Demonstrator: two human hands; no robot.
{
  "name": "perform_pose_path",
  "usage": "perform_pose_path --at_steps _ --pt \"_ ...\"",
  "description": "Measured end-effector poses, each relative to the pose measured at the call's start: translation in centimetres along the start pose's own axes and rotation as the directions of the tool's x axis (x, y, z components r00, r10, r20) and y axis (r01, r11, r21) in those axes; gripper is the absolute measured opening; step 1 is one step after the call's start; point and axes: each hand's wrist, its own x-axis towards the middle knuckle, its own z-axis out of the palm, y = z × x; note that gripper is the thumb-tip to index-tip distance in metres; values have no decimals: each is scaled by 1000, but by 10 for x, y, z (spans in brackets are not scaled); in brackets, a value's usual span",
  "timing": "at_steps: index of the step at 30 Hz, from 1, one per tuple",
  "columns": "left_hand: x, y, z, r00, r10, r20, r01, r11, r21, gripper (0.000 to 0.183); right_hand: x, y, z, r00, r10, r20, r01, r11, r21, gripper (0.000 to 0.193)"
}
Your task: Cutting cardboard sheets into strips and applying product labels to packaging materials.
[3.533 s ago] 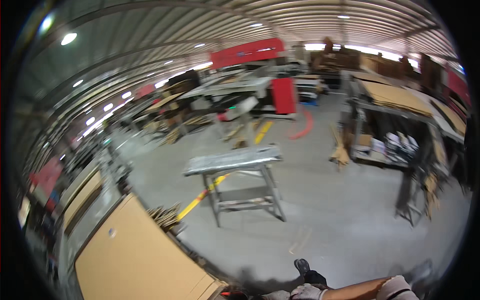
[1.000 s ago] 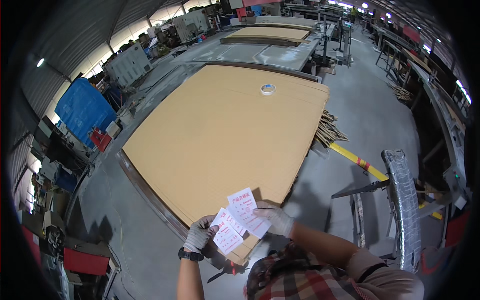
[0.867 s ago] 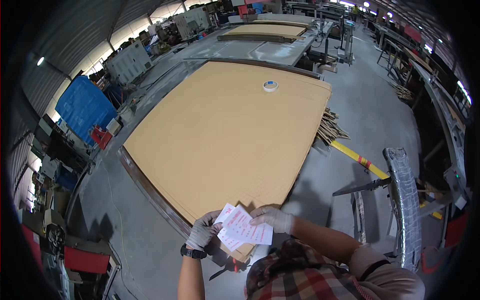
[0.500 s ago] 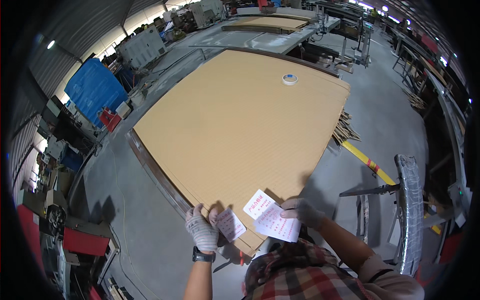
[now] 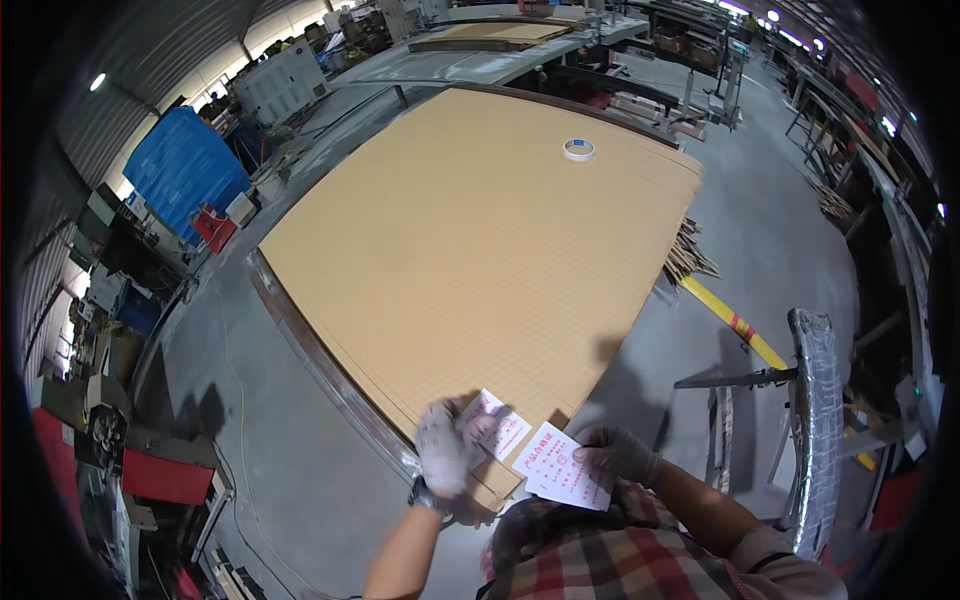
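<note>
My left hand [image 5: 443, 447], in a pale work glove, pinches a white card with red print [image 5: 512, 432] over the near corner of a large cardboard sheet [image 5: 480, 260]. Another white edge shows beside that card, but I cannot tell how many it holds. To its right, my gloved right hand [image 5: 618, 455] grips a stack of similar printed cards [image 5: 558, 468] by their right side. This stack hangs just off the sheet's near edge, in front of my checked clothing. A roll of tape [image 5: 578, 150] lies on the sheet's far right part.
A dark frame edge [image 5: 310, 345] runs along the sheet's left side. Thin sticks [image 5: 690, 250] and a yellow bar [image 5: 735, 322] are at the right. Nearer stands a wrapped, silvery upright [image 5: 815, 420]. Further off are a blue-covered stack [image 5: 185, 170] and a grey worktable [image 5: 460, 65].
My left hand has moved right and slightly up, bringing its card close to the stack. The card that stuck out above the right hand's stack no longer shows there.
</note>
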Motion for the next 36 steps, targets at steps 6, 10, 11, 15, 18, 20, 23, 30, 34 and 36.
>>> perform_pose_path --at_steps 6,10,11,15,18,20,23,30,34,36 --pt "-58 -24 71 953 -30 301 184 845 -501 43 -5 -3 2 993 57 -106 -65 995 -73 17" --pt "-45 -23 75 982 99 162 1 849 -529 56 -3 -8 -3 1000 1 -23 -2 999 -35 30" --pt "-43 -20 73 986 150 77 -113 926 -360 59 -3 -7 -7 998 51 -42 -56 991 -120 31" --pt "-34 7 68 853 521 -23 -483 806 342 50 3 -21 -8 986 125 -106 -133 988 -75 31" --pt "-32 18 68 752 657 -57 -563 684 463 34 4 -29 -13 990 84 -111 -93 992 -82 20" --pt "-23 13 67 861 505 -60 -472 838 272 17 2 -34 -17 999 40 -13 -39 999 31 19" --pt "23 10 44 995 -45 89 84 854 -514 24 5 -19 -40 982 -187 -10 185 978 -96 19" --pt "97 -23 38 989 134 -69 -125 985 115 52 9 -31 -66 976 -56 -208 56 998 -7 20" --pt "62 64 60 839 541 -61 -441 741 507 51 2 -62 -68 965 -9 -262 18 999 30 21" --pt "39 70 86 915 376 146 -378 926 -15 42 2 -59 -71 975 -36 -218 25 998 -52 24"
